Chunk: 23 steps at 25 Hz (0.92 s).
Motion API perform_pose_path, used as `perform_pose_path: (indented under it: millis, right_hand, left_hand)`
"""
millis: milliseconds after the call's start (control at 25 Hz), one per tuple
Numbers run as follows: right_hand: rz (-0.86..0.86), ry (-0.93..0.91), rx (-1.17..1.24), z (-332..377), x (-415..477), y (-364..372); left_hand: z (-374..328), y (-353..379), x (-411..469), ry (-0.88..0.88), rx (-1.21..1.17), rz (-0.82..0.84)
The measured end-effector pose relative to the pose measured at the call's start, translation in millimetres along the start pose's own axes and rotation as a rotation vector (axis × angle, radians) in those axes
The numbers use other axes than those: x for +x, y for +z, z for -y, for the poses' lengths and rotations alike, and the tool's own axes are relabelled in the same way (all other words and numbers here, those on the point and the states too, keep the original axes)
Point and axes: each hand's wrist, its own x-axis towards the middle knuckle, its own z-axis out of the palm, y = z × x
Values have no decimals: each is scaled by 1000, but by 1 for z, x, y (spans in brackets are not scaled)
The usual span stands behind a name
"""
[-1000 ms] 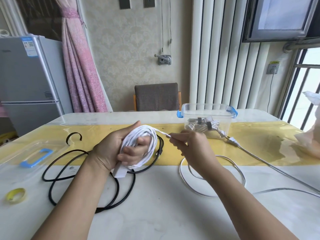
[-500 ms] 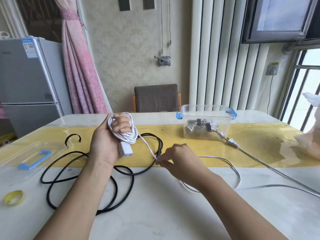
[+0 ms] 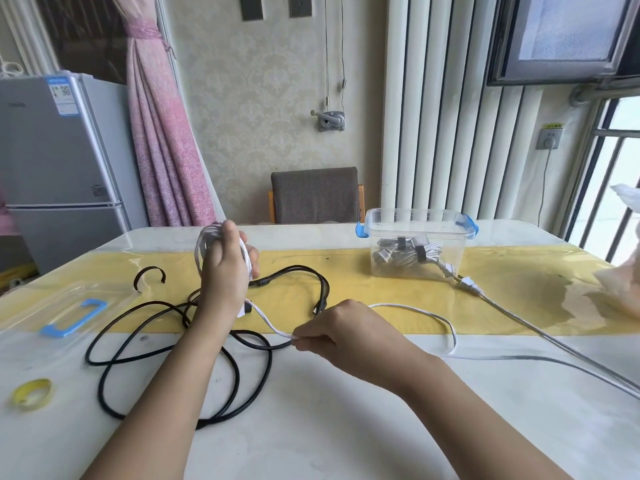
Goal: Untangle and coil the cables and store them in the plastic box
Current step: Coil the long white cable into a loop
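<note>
My left hand (image 3: pixel 225 271) is raised over the table, closed around a coil of white cable (image 3: pixel 204 242) wound round its fingers. From it the white cable runs down to my right hand (image 3: pixel 343 332), which pinches it between thumb and fingers near the table. The loose white tail (image 3: pixel 446 323) loops off to the right. A black cable (image 3: pixel 173 341) lies in loose loops under my left arm. The clear plastic box (image 3: pixel 415 251) with blue clips stands at the back right, holding coiled grey cables.
The box's clear lid with a blue handle (image 3: pixel 72 317) lies at left. A yellow tape roll (image 3: pixel 33 393) sits near the left front. A grey cable with a plug (image 3: pixel 467 284) runs right. A black hook (image 3: pixel 149 277) lies behind the black cable.
My left hand has turned, its back now facing me, with the coil behind it. My right hand slid down and right along the white cable, drawing in the loose loop.
</note>
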Motion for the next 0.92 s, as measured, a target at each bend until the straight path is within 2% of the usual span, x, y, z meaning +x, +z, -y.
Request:
perform_pose_path:
  millis: [120, 200, 280, 360, 560, 760, 920]
  right_hand:
    - [-88, 6, -56, -3, 1, -8]
    - [-183, 6, 5, -2, 1, -15]
    - [-304, -7, 101, 4, 1, -22]
    - [-409, -17, 132, 7, 1, -25]
    - [-612, 16, 90, -7, 1, -35]
    - [-709, 78, 75, -24, -7, -49]
    - [-738, 48, -26, -29, -6, -47]
  left_hand:
    - [8, 1, -6, 99, 241, 143]
    - [9, 3, -12, 176, 380, 217]
    - [7, 6, -17, 218, 408, 261]
    - [8, 7, -18, 181, 397, 334]
    - [20, 14, -29, -192, 380, 718]
    - [0, 15, -38, -646, 114, 928]
    - [-8, 4, -34, -902, -13, 1215]
